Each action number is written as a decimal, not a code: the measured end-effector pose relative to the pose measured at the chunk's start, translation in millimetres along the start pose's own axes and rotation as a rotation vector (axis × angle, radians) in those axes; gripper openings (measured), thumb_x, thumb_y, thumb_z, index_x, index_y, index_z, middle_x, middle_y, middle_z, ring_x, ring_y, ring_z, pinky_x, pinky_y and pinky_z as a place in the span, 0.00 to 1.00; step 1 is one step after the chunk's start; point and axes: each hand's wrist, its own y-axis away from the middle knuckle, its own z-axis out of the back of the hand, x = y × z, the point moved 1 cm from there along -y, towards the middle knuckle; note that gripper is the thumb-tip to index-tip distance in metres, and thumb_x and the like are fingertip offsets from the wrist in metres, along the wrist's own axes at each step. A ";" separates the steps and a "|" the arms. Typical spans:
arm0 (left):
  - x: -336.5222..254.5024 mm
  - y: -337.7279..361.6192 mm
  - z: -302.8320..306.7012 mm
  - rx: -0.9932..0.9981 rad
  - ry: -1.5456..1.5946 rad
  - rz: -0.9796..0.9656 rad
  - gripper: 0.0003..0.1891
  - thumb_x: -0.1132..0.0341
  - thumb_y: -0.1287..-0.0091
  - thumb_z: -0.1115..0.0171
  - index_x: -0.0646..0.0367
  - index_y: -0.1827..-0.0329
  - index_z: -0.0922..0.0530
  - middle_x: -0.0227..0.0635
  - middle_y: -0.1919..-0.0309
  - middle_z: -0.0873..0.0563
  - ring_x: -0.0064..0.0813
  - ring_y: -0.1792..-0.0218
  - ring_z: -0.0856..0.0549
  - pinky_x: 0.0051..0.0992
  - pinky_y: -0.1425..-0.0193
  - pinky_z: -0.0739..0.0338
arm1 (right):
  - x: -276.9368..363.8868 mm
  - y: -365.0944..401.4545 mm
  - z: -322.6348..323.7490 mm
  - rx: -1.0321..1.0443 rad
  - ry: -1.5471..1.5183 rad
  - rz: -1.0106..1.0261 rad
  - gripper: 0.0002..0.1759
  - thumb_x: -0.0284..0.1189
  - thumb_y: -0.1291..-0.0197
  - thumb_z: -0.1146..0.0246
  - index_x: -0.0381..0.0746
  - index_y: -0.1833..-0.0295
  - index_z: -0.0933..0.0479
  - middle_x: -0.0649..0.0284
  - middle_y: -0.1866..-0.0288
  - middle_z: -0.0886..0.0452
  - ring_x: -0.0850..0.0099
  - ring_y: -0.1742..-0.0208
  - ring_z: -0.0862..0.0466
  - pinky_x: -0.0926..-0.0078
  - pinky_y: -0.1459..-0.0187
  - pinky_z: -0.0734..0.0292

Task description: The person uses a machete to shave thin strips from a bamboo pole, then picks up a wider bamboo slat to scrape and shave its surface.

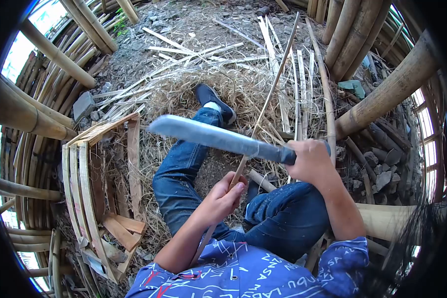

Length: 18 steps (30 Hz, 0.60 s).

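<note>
My right hand (310, 160) is wrapped round the dark handle of a machete (208, 135), its broad grey blade pointing left across my view. Held in my closed left hand (223, 197) is a long thin bamboo strip (278, 79), which slants from beside my left forearm up to the top of the view. The blade crosses the strip just above my left hand and seems to touch it. Thin shavings (270, 133) curl off the strip near the handle end of the blade.
Bamboo strips (184, 52) and shavings litter the ground ahead. A slatted wooden crate (87, 174) stands at my left. Thick bamboo poles (390, 94) lean on both sides. Broken stones (385, 174) lie at right, a grey block (84, 106) at left. My shoe (214, 102) rests ahead.
</note>
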 end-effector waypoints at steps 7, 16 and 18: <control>11.4 0.7 1.0 -0.063 -0.310 -0.203 0.06 0.68 0.23 0.54 0.58 0.51 0.30 0.20 0.78 0.33 0.12 0.80 0.34 0.18 0.78 0.39 | -15.8 -13.3 -0.7 0.029 -0.044 -0.154 0.10 0.35 0.54 0.33 0.47 0.63 0.17 0.58 0.71 0.15 0.57 0.64 0.14 0.59 0.59 0.20; 6.3 2.5 -7.6 -0.038 -0.346 -0.197 0.05 0.70 0.23 0.54 0.59 0.52 0.31 0.20 0.78 0.33 0.12 0.78 0.33 0.18 0.77 0.39 | -3.6 -8.1 11.1 -0.096 0.099 -0.138 0.09 0.32 0.55 0.32 0.43 0.66 0.19 0.53 0.73 0.17 0.54 0.66 0.14 0.58 0.62 0.20; 5.9 3.7 -9.2 -0.044 -0.297 -0.191 0.04 0.70 0.23 0.54 0.59 0.52 0.31 0.20 0.78 0.33 0.12 0.78 0.33 0.17 0.76 0.39 | -15.0 -13.9 12.5 -0.140 -0.003 -0.304 0.10 0.32 0.55 0.33 0.43 0.64 0.18 0.52 0.73 0.17 0.52 0.66 0.14 0.56 0.61 0.20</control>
